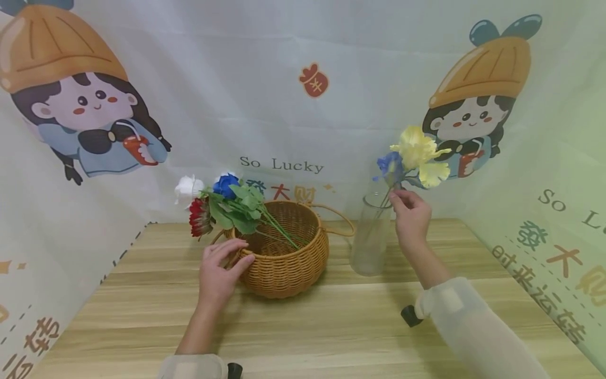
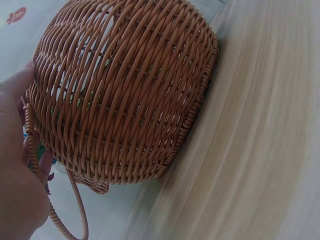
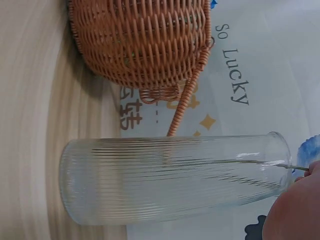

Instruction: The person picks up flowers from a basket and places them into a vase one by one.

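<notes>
My left hand (image 1: pixel 220 271) grips the rim of a brown wicker basket (image 1: pixel 289 276), thumb at the front and fingers by the side handle. Green stems lie in the basket, and a white flower (image 1: pixel 188 189), a blue rose (image 1: pixel 225 185) and a dark red flower (image 1: pixel 201 217) lean out over its left edge. With thumb and fingertips, my right hand (image 1: pixel 413 218) pinches the stem of an iris just above a clear ribbed glass vase (image 3: pixel 175 180). Yellow blooms (image 1: pixel 416 150) and a blue bloom (image 1: pixel 391 167) top it; the thin stem (image 3: pixel 235 161) reaches down inside the vase.
Basket and vase stand side by side on a wood-grain table (image 1: pixel 307 337), the basket's right handle (image 1: pixel 338 208) close to the vase. A printed cloth (image 1: pixel 265 105) with cartoon figures and lettering hangs behind and along both sides.
</notes>
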`<state>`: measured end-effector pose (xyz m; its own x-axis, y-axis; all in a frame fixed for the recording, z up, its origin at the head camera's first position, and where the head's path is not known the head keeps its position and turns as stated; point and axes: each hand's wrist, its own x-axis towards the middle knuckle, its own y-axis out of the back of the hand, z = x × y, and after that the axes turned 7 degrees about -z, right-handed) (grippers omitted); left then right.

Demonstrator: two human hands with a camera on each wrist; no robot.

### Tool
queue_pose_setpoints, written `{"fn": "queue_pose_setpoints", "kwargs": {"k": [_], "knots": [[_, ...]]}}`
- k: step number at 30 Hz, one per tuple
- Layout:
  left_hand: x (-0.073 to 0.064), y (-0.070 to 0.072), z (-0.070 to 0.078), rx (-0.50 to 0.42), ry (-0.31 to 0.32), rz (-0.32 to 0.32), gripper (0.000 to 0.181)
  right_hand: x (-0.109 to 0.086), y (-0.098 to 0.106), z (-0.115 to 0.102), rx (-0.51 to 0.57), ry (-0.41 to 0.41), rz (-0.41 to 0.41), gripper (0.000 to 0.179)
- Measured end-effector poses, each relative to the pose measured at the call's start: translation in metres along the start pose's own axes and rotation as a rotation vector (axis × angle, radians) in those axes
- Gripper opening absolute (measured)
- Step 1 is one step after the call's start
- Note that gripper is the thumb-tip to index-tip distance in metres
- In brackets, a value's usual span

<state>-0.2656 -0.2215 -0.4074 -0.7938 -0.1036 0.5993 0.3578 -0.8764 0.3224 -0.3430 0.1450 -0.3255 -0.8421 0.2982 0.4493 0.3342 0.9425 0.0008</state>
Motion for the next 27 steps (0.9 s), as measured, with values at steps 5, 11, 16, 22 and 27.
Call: {"fn": "queue_pose_setpoints", "kwargs": {"k": [5, 11, 16, 22, 27], "knots": [[-0.001, 0.001, 0.001, -0.007, 0.009, -0.004, 0.028, -0.005, -0.001, 0.006, 0.026, -0.026, 0.004, 0.023], [-0.002, 0.0, 0.002, -0.018, 0.004, -0.002, 0.027, -0.008, 0.0, 0.013, 0.057, -0.065, 0.008, 0.023], [-0.001, 0.0, 0.002, -0.02, -0.005, 0.004, 0.026, -0.01, -0.002, 0.017, 0.206, -0.109, 0.027, 0.013], [-0.001, -0.001, 0.0, -0.021, -0.026, 0.009, 0.027, -0.011, -0.006, 0.021, 0.347, -0.115, 0.056, 0.006], [-0.001, 0.0, 0.0, -0.016, -0.017, 0.01, 0.026, -0.012, -0.008, 0.022, 0.415, -0.109, 0.069, 0.014]]}}
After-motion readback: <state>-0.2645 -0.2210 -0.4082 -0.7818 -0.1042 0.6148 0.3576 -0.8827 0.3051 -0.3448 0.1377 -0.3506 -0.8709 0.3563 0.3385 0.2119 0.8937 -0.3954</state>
